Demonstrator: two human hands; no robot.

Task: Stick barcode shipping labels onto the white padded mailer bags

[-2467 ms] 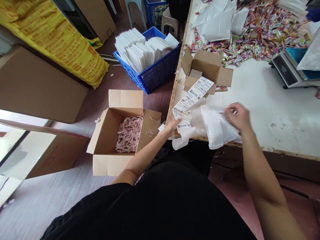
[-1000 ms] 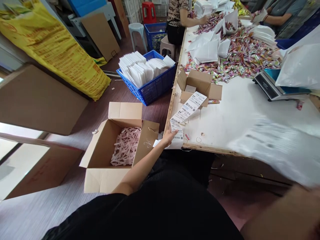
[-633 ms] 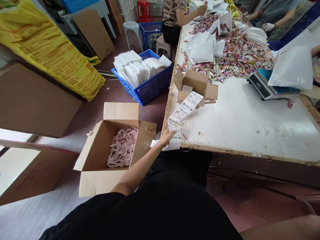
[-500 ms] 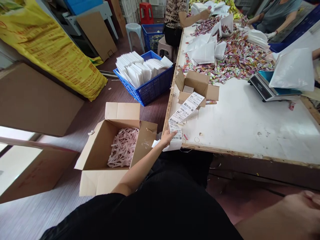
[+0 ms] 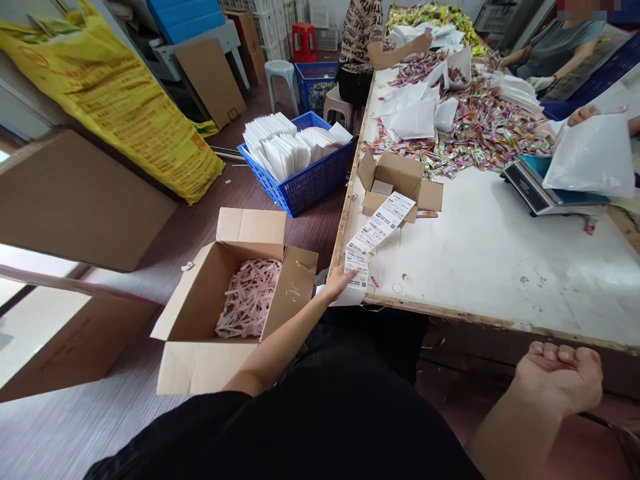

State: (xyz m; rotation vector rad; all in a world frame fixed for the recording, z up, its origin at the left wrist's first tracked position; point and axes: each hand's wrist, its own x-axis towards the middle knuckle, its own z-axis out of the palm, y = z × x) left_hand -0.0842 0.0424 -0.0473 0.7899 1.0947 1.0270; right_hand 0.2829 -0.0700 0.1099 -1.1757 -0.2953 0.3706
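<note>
A strip of printed shipping labels (image 5: 381,223) lies along the left corner of the white table, its upper part draped over a small open cardboard box (image 5: 395,170). My left hand (image 5: 340,281) grips the near end of this strip at the table's edge, thumb on top. Past the front edge of the table, low at the right, is my right hand (image 5: 560,377). Its fingers are curled into a fist with the palm side up, and nothing shows in them.
An open carton (image 5: 200,300) of pinkish paper strips stands at left, near a blue basket (image 5: 305,190) of white envelopes. A scale (image 5: 530,187) bears a white pouch (image 5: 590,157), touched by another person's hand. Small colourful packets (image 5: 480,127) cover the far table (image 5: 475,247). Two co-workers sit there.
My right hand has come up and inward from the lower right corner, now in full view. A co-worker's hand has appeared at the pouch on the scale. My left hand keeps its grip.
</note>
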